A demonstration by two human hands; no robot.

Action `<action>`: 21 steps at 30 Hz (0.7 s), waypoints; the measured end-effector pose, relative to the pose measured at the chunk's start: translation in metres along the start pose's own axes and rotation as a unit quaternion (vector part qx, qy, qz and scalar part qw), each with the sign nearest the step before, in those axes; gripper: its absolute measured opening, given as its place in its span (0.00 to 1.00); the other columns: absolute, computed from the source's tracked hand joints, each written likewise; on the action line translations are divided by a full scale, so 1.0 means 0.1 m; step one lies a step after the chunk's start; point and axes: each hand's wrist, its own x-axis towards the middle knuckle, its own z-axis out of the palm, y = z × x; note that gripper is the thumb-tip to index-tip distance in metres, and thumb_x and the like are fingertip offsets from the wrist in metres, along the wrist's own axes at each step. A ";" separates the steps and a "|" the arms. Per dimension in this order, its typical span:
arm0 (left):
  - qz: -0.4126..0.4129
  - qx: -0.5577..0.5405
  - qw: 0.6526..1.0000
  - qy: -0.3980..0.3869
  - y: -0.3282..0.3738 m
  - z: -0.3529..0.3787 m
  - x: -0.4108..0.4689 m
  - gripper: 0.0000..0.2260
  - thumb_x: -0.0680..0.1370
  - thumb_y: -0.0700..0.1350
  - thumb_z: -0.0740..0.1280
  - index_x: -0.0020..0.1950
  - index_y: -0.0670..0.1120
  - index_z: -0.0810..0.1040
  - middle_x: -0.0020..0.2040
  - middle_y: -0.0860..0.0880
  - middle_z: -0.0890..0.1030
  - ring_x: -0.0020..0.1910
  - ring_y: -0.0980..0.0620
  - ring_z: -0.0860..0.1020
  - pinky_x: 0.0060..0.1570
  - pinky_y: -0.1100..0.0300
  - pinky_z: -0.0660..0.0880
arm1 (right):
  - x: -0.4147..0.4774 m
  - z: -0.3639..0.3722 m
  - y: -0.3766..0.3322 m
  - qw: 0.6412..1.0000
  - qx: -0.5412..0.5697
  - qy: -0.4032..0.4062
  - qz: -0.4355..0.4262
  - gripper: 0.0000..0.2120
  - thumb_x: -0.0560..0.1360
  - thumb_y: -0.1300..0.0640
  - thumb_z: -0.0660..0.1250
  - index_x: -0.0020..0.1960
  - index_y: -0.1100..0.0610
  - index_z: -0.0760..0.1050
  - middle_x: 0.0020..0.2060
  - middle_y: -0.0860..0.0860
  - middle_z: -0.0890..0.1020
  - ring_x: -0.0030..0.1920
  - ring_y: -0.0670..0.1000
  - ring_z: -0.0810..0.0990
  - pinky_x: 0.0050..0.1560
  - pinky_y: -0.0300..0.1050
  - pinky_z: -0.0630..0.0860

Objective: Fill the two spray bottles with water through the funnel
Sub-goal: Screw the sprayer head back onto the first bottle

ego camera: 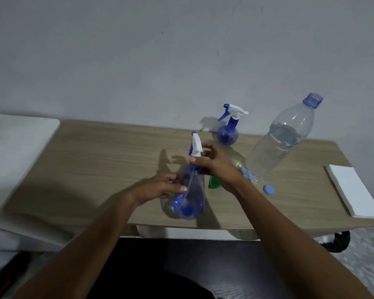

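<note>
Both forearms reach over the table (95, 156). The left hand (160, 187) wraps the body of the near spray bottle (191, 190), standing at the front edge. The right hand (216, 167) curls its fingers around the white spray head (196, 146). The green funnel (214, 182) peeks out beneath that wrist.

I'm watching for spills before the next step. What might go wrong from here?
The large water bottle stands uncapped, its cap lying on the table, close to the right hand's forearm; a bump may tip it. The near spray bottle sits at the table's front edge while both hands work at its trigger head; the left hand only steadies it, so it might slide off.
</note>
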 end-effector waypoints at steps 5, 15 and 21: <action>0.066 0.025 0.996 0.046 0.33 -0.26 0.43 0.25 0.73 0.36 0.75 0.70 0.45 0.75 0.62 0.47 0.82 0.63 0.50 0.80 0.62 0.56 0.78 | 0.41 -0.13 -0.42 0.996 0.009 0.011 -0.089 0.09 0.75 0.65 0.75 0.52 0.60 0.76 0.46 0.60 0.78 0.49 0.57 0.82 0.51 0.49 0.81; 0.193 0.159 0.909 0.335 0.64 -0.30 1.64 0.16 0.67 0.45 0.77 0.52 0.55 0.80 0.46 0.55 0.83 0.43 0.56 0.82 0.43 0.58 0.80 | 1.17 -0.36 -0.44 0.966 0.015 0.198 -0.163 0.11 0.79 0.65 0.70 0.61 0.64 0.80 0.54 0.58 0.86 0.55 0.55 0.85 0.60 0.48 0.81; 0.163 0.135 0.877 0.431 0.51 -0.24 2.13 0.22 0.65 0.53 0.78 0.57 0.53 0.79 0.50 0.53 0.82 0.47 0.52 0.81 0.46 0.52 0.82 | 1.31 -0.63 0.05 0.883 -0.028 0.464 -0.068 0.04 0.75 0.58 0.74 0.48 0.54 0.79 0.42 0.45 0.82 0.47 0.50 0.83 0.51 0.50 0.82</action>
